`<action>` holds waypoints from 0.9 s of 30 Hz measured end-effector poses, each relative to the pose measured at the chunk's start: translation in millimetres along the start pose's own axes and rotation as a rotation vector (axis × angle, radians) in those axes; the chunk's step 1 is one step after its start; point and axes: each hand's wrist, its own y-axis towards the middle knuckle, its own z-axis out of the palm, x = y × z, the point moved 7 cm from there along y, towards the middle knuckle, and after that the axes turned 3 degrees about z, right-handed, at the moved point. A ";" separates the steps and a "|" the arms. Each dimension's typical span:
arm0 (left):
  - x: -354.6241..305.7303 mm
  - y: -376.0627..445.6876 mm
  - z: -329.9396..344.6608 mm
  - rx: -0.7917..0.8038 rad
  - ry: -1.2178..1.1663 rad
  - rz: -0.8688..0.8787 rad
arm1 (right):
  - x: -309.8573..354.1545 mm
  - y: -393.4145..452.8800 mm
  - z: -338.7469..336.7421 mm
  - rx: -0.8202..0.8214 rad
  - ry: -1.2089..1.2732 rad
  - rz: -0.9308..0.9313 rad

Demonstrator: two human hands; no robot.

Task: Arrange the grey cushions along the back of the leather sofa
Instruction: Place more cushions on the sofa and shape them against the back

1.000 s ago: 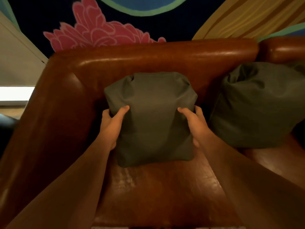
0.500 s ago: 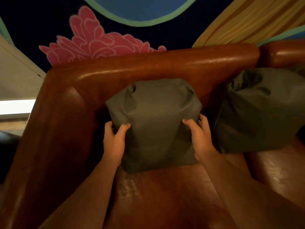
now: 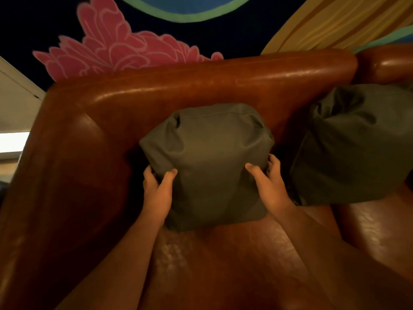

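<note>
— At the left corner of the leather sofa (image 3: 201, 86), where the arm meets the back, what's going on?

— One grey cushion (image 3: 207, 162) stands upright on the seat, leaning on the backrest. The left hand (image 3: 157, 193) clasps its lower left edge, thumb on the front face and fingers wrapped behind. The right hand (image 3: 269, 186) does the same on the lower right edge. Both hands are closed on the cushion.

— And the other one?

— A second grey cushion (image 3: 348, 144) sits to the right, also against the back, just beside the first with a dark gap between them. Its right edge is cut off by the frame.

— Which step would you call this?

— Seating the corner cushion, I'd judge: it looks pressed into place rather than carried. Next it needs a check that it stands square and stays up once released. Then, if more cushions remain, the row runs on to the right. I can't see whether any do.

— Any risk?

— It's soft and slumped at the top, so it may sag forward on the slick leather.

— Any label or writing?

— None readable. Behind the sofa is a painted wall (image 3: 125, 50) with a pink flower shape, but no lettering.
</note>
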 end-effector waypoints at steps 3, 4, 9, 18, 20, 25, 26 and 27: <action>-3.4 2.0 -9.1 0.051 0.025 -0.050 | 5.3 2.5 -11.2 0.030 -0.066 0.048; -3.6 3.1 -12.6 0.077 0.034 -0.070 | 7.4 2.7 -14.6 0.051 -0.095 0.062; -14.1 13.7 -32.0 0.113 0.012 -0.168 | 14.4 3.6 -28.2 0.121 -0.261 0.127; -150.0 8.1 9.1 -0.050 1.020 1.013 | 112.3 17.6 -31.0 -0.266 -0.559 -0.278; -161.5 1.8 43.6 0.085 1.180 1.187 | 133.8 14.1 -9.0 -0.259 -0.685 -0.412; -141.8 15.6 92.8 0.338 1.351 0.923 | 132.8 13.4 46.4 -0.079 -0.952 -0.430; -135.2 20.2 96.2 0.374 1.353 0.861 | 130.4 14.0 48.0 -0.082 -0.937 -0.415; -131.6 23.5 97.7 0.392 1.345 0.826 | 129.2 14.7 46.2 -0.098 -0.897 -0.409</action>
